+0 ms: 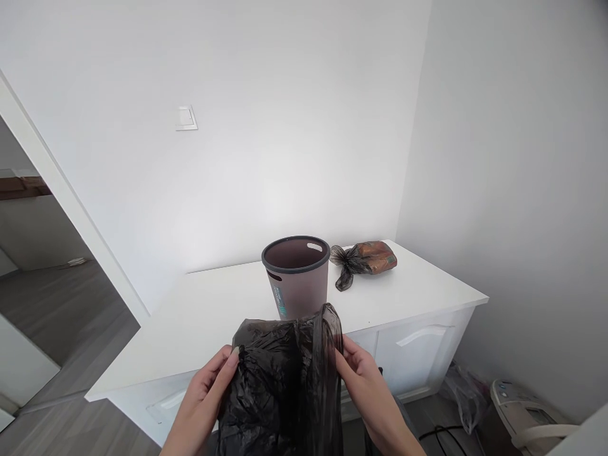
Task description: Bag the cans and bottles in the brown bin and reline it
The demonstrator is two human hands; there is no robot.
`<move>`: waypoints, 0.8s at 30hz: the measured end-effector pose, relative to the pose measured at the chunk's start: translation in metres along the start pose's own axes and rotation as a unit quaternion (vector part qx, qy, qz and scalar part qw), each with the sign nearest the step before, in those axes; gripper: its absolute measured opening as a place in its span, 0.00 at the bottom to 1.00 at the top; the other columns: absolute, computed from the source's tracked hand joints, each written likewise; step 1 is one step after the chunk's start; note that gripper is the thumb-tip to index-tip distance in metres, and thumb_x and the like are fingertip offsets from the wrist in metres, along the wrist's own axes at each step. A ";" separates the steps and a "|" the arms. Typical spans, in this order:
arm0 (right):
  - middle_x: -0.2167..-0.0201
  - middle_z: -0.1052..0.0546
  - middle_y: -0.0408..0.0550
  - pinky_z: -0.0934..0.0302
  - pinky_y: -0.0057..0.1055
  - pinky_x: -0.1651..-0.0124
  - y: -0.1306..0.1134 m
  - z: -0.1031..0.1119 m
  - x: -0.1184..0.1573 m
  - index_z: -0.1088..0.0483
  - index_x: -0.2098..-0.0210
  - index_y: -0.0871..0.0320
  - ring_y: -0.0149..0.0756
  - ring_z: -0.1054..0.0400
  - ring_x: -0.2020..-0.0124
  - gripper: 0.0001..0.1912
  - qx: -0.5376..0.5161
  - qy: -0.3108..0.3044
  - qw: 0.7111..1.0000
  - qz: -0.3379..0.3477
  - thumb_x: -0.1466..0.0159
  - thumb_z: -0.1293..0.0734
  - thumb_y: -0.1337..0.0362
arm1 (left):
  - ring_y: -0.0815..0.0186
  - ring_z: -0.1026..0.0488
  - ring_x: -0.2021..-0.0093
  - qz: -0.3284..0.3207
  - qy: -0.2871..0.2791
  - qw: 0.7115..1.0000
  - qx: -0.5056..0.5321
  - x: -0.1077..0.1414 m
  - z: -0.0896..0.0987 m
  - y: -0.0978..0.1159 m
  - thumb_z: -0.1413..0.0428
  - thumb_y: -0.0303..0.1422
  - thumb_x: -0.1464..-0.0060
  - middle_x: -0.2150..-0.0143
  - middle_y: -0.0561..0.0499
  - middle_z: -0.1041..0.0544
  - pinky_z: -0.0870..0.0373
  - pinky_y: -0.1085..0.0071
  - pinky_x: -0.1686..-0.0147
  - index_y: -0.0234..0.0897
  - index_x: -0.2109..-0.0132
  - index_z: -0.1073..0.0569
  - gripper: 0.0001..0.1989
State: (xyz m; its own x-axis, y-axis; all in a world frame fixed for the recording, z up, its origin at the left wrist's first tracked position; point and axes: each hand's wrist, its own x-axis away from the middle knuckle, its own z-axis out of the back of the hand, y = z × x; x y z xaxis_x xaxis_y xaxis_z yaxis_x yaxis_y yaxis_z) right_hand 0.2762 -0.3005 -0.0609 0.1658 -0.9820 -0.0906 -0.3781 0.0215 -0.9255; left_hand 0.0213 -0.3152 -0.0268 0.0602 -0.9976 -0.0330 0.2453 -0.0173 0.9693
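Note:
A black plastic bag (pixel 280 386) hangs between my two hands in front of the white cabinet. My left hand (pixel 209 389) pinches its upper left edge between thumb and fingers. On the other side, my right hand (pixel 365 386) grips the upper right edge. Behind the bag stands an upright mauve bin (pixel 304 288) with a dark rim and handle slots; the bag hides its base, and no liner shows inside the visible part. Right of the bin lies a knotted, filled black bag (pixel 375 258) with brownish contents.
The white cabinet top (pixel 427 282) carries the bin and knotted bag. A light switch (pixel 187 118) is on the wall. At the lower right are a clear plastic bag (pixel 465 392), a dark cable (pixel 441 430) and an appliance (pixel 527 415). A doorway opens at the left.

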 end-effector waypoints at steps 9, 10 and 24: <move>0.73 0.39 0.38 0.46 0.26 0.67 -0.040 0.019 0.000 0.35 0.68 0.54 0.31 0.45 0.70 0.22 0.114 0.037 0.991 0.066 0.31 0.34 0.43 | 0.57 0.22 0.57 -0.087 0.009 0.983 -0.163 -0.021 0.001 0.000 0.47 0.54 0.37 0.59 0.47 0.20 0.23 0.65 0.56 0.43 0.53 0.24 0.21; 0.74 0.40 0.38 0.47 0.26 0.68 -0.046 0.021 0.000 0.35 0.68 0.54 0.30 0.46 0.71 0.22 0.127 0.031 0.989 0.067 0.31 0.34 0.43 | 0.56 0.22 0.55 -0.110 0.056 0.976 -0.178 -0.023 -0.003 0.004 0.47 0.52 0.36 0.55 0.46 0.20 0.23 0.65 0.59 0.43 0.50 0.25 0.20; 0.73 0.30 0.39 0.45 0.27 0.70 -0.119 0.029 0.002 0.28 0.57 0.55 0.30 0.41 0.73 0.12 0.263 0.018 0.956 0.131 0.30 0.37 0.54 | 0.57 0.18 0.53 -0.482 -0.104 0.691 -0.529 -0.008 -0.101 0.083 0.58 0.33 0.27 0.39 0.38 0.24 0.20 0.63 0.60 0.35 0.34 0.35 0.20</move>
State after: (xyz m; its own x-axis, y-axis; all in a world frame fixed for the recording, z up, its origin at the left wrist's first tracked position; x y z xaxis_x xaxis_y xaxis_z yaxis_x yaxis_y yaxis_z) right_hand 0.3478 -0.3002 0.0389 0.0936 -0.9352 -0.3415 0.1088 0.3506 -0.9302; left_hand 0.1386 -0.3021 0.0298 -0.7371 -0.5469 -0.3971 0.6515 -0.7311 -0.2026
